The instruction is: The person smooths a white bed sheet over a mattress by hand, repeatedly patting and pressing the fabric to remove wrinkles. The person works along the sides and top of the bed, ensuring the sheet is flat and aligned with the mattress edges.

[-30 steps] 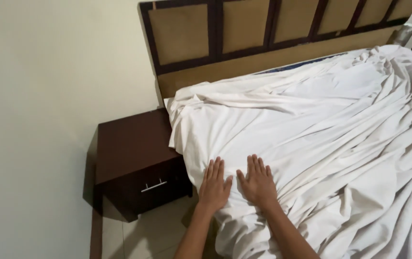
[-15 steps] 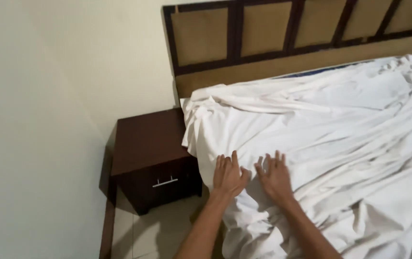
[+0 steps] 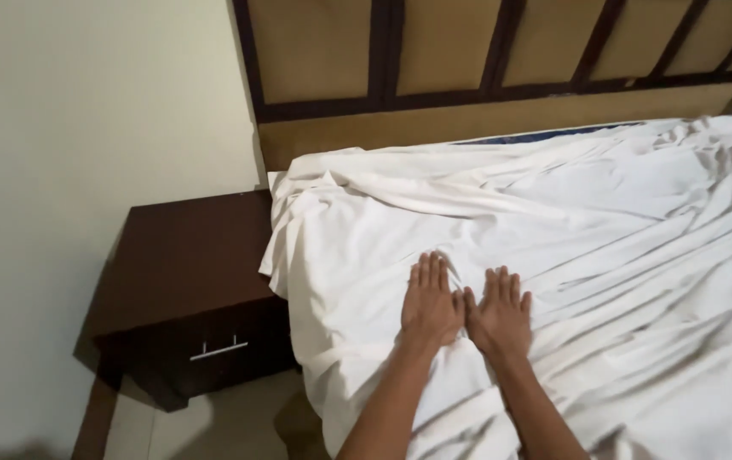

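A wrinkled white sheet (image 3: 605,230) covers the bed and hangs over its left edge. My left hand (image 3: 431,300) lies flat on the sheet, palm down, fingers together and pointing toward the headboard. My right hand (image 3: 499,312) rests flat beside it, thumbs touching. Neither hand holds anything. Both forearms reach in from the bottom of the head view.
A dark brown nightstand (image 3: 187,273) with a metal drawer handle (image 3: 219,347) stands left of the bed against the cream wall (image 3: 85,111). A padded tan headboard with dark wooden frame (image 3: 502,51) runs along the top. A strip of blue mattress (image 3: 553,135) shows below it.
Both hands have slid forward across the sheet toward the headboard and come closer together. The view has shifted nearer to the bed.
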